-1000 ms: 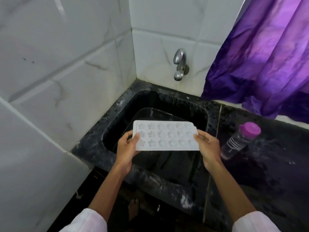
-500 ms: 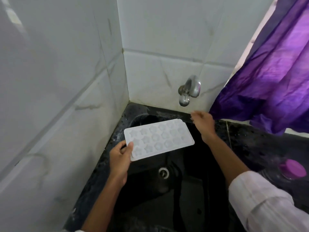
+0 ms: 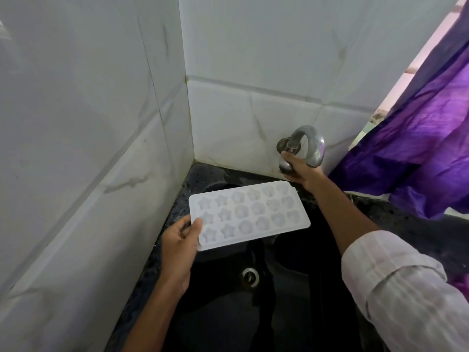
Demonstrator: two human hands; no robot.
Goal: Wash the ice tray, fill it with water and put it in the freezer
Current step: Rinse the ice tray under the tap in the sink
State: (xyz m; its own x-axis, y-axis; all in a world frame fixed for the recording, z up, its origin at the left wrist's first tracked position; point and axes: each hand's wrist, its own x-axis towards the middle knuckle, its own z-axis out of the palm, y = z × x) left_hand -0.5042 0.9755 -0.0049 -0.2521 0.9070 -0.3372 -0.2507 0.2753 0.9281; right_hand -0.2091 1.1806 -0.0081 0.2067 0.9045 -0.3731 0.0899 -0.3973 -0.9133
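A white ice tray (image 3: 250,214) with star and flower shaped cups is held level over the black sink (image 3: 291,288). My left hand (image 3: 181,240) grips its near left corner, thumb on top. My right hand (image 3: 300,170) is closed around the handle of the metal tap (image 3: 308,143) on the back wall, just beyond the tray's far right corner. No water is seen running. The tray's cups look empty.
White tiled walls close in the sink at the left and the back. A purple curtain (image 3: 418,158) hangs at the right over the dark counter (image 3: 396,217). The sink drain (image 3: 250,275) lies below the tray.
My right hand let go of the tray, rose to the tap and closed on its handle. My left hand alone now holds the tray, nearer the back wall. The view moved closer to the sink.
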